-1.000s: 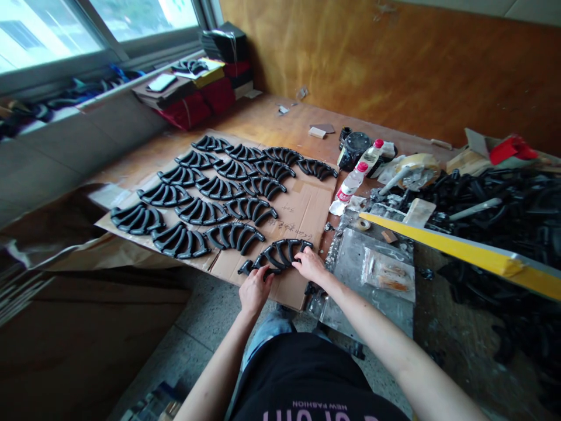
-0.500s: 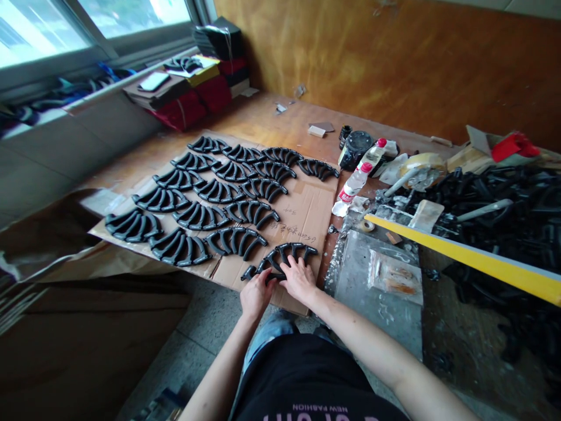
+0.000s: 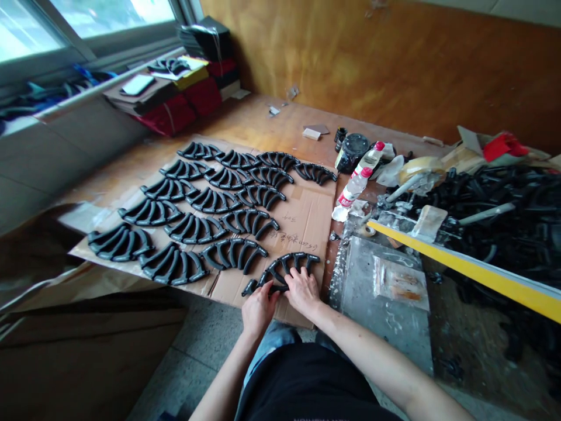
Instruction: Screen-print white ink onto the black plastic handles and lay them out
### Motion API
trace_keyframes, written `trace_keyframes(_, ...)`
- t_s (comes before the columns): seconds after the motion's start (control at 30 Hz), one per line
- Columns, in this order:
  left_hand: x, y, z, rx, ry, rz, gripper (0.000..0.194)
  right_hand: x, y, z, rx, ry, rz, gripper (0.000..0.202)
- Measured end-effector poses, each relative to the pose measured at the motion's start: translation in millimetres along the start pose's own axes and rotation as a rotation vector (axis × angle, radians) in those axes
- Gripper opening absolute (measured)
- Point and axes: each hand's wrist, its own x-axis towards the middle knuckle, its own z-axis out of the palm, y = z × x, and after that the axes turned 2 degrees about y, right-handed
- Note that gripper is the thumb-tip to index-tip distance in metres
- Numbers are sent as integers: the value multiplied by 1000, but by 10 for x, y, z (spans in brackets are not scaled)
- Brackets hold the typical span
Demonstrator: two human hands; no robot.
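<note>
A black ribbed arc (image 3: pixel 280 269) of curved pieces lies near the front edge of a cardboard sheet (image 3: pixel 302 219). My left hand (image 3: pixel 258 308) is at its lower left, thumb and fingers pinched on the arc's near side. My right hand (image 3: pixel 302 289) rests on the right part of the same arc, fingers bent over its pieces. Several similar black arcs (image 3: pixel 197 228) lie in rows on the cardboard to the left and behind. The fingertips partly hide the near side of the held arc.
Bottles with red caps (image 3: pixel 354 187) and a black jar (image 3: pixel 352 153) stand behind on the right. A yellow-edged bar (image 3: pixel 460 266) crosses above a grey board (image 3: pixel 385 316). Black parts (image 3: pixel 521 216) are heaped at the right. Red bundles (image 3: pixel 170 114) lie by the window.
The view has shifted, so the cardboard and the near arc sit slightly lower. Both hands remain at the same arc, with little change in their hold.
</note>
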Motion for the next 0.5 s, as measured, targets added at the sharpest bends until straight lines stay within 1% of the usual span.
trace_keyframes(0.1, 87, 51, -55, -75, 72, 43, 41, 80, 63, -114, 48, 57, -8, 27)
trace_keyframes(0.17, 240, 155, -143, -138, 145, 69, 44, 234, 146, -266, 83, 111, 20, 30)
trace_keyframes(0.23, 448, 309, -256, -198, 221, 114, 48, 485, 263, -458, 121, 161, 81, 34)
trace_keyframes(0.3, 651, 477, -348, -235, 268, 178, 50, 817, 412, -655, 147, 200, 166, 37)
trace_keyframes(0.33, 728, 551, -369, -237, 268, 214, 48, 1001, 494, -745, 152, 220, 209, 38)
trace_keyframes(0.4, 801, 650, -342, -214, 218, 288, 42, 1371, 664, -893, 148, 260, 284, 42)
trace_keyframes(0.47, 757, 657, -218, -177, 154, 357, 36, 1705, 824, -992, 129, 288, 342, 42)
trace_keyframes(0.5, 696, 620, -129, -160, 133, 382, 35, 1848, 896, -1023, 117, 290, 366, 42)
